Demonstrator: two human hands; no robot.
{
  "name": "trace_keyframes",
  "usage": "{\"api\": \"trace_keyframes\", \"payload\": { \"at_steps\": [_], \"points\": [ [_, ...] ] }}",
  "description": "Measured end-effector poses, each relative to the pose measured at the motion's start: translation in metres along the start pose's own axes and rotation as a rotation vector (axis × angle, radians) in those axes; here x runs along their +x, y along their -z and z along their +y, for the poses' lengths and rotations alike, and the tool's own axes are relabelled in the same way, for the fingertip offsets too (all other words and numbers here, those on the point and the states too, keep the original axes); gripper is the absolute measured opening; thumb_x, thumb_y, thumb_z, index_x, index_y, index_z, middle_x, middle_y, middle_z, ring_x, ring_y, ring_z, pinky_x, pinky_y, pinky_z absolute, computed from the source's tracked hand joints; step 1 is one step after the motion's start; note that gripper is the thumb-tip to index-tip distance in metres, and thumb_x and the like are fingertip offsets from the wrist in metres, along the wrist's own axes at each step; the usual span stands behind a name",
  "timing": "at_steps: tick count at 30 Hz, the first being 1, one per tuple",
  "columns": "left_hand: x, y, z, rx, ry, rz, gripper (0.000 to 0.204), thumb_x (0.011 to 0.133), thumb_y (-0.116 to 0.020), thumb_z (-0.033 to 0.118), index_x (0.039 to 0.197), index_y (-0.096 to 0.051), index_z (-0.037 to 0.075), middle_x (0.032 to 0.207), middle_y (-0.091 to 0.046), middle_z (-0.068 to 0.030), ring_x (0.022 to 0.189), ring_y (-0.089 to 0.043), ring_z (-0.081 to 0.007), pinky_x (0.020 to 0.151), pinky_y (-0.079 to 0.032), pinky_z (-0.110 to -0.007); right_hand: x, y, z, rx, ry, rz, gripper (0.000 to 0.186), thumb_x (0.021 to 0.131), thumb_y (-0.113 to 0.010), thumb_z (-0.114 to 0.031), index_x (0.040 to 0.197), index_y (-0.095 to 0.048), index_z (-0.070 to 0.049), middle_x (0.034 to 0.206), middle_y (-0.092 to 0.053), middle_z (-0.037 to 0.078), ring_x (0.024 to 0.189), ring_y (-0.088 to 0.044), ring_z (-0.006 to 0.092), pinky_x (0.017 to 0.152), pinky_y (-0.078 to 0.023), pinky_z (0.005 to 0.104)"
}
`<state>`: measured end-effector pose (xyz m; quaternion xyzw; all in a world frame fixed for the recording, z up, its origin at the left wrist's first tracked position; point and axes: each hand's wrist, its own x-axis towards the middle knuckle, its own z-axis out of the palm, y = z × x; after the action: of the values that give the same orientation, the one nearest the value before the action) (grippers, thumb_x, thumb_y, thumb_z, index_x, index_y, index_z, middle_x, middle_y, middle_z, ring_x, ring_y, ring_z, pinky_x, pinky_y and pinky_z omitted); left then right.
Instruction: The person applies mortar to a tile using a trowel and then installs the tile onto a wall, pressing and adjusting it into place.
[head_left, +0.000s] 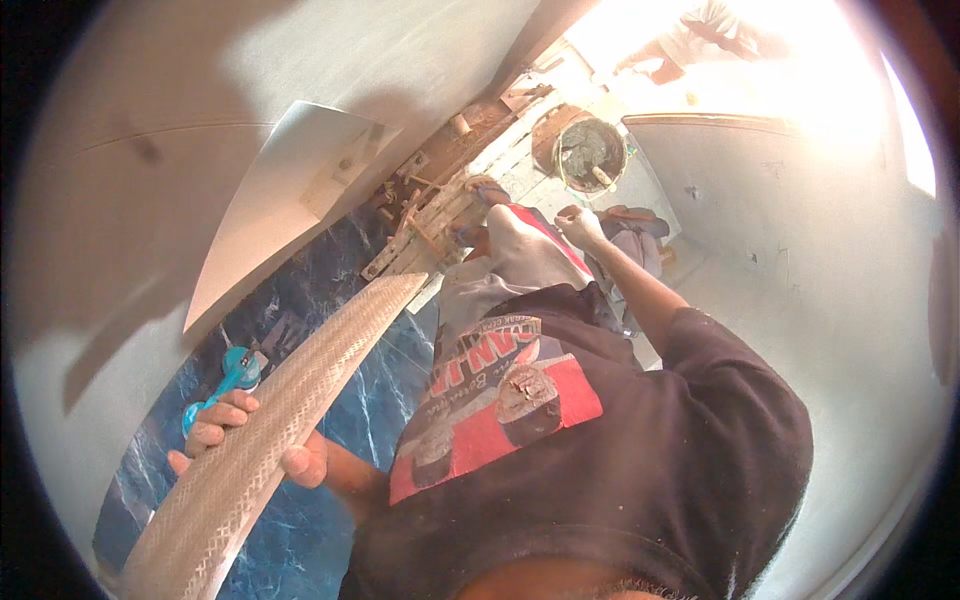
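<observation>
A woven-patterned strip (290, 400), cut off below, fills the left grip (218, 422); right grip (580, 228) curled, contents unclear; glare veils a person (705, 38) beyond the bucket (545, 138).

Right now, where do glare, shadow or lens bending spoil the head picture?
In the head view, strong glare washes out the upper right, including another person there; soft shadows darken parts of the left wall; the fisheye corners go black, and edges bend near the rim; the left hand and the long patterned strip it holds are readable.
</observation>
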<state>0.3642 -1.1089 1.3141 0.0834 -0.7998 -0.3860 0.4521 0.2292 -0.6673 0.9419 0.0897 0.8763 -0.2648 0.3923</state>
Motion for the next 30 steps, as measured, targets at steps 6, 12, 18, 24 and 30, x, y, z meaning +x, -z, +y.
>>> {"api": "trace_keyframes", "payload": {
  "at_steps": [6,12,18,24,30],
  "points": [
    [0.005,-0.026,-0.006,0.109,-0.039,-0.179,0.108,0.077,-0.074,0.055,0.155,-0.017,0.006,0.1,-0.033,-0.0013,0.091,-0.052,-0.014,0.07,-0.051,-0.03,-0.002,-0.002,0.027,0.029,-0.035,-0.023,0.038,0.085,-0.064,-0.032,0.103,-0.077,-0.002,0.1,-0.076,0.02,0.095,-0.073,0.0308,0.087,-0.056,0.0396],
    [-0.007,-0.064,-0.005,0.099,-0.038,-0.233,0.123,0.071,-0.082,0.06,0.157,-0.012,0.005,0.101,-0.033,-0.001,0.088,-0.051,-0.0131,0.071,-0.051,-0.03,0.029,-0.005,0.049,0.014,-0.108,-0.077,0.038,0.084,-0.07,-0.033,0.102,-0.076,0.001,0.092,-0.076,0.017,0.086,-0.073,0.0251,0.08,-0.057,0.0375],
    [-0.007,-0.092,-0.019,0.043,0.009,-0.376,0.126,0.072,-0.082,0.058,0.157,-0.005,0.005,0.104,-0.034,-0.003,0.094,-0.049,-0.0153,0.073,-0.05,-0.03,0.051,0.004,0.051,0.046,-0.029,-0.017,0.039,0.083,-0.068,-0.033,0.102,-0.076,0.001,0.093,-0.077,0.018,0.088,-0.073,0.0255,0.082,-0.057,0.0373],
    [0.004,-0.13,-0.037,-0.004,0.018,-0.486,0.123,0.072,-0.08,0.058,0.155,-0.006,0.005,0.105,-0.035,-0.0039,0.094,-0.048,-0.0172,0.081,-0.049,-0.035,0.049,0.029,0.056,0.09,-0.138,-0.009,0.044,0.083,-0.07,-0.038,0.102,-0.076,0.001,0.096,-0.076,0.02,0.091,-0.074,0.0282,0.083,-0.057,0.0384],
    [0.006,-0.167,-0.061,-0.175,0.0,-0.624,0.124,0.067,-0.083,0.051,0.154,-0.008,0.004,0.108,-0.035,-0.0043,0.094,-0.047,-0.0178,0.082,-0.047,-0.036,0.045,0.036,0.084,0.053,-0.14,0.131,0.043,0.085,-0.069,-0.039,0.102,-0.076,0.0,0.098,-0.076,0.021,0.093,-0.074,0.0323,0.086,-0.057,0.0412]
  ]
}}
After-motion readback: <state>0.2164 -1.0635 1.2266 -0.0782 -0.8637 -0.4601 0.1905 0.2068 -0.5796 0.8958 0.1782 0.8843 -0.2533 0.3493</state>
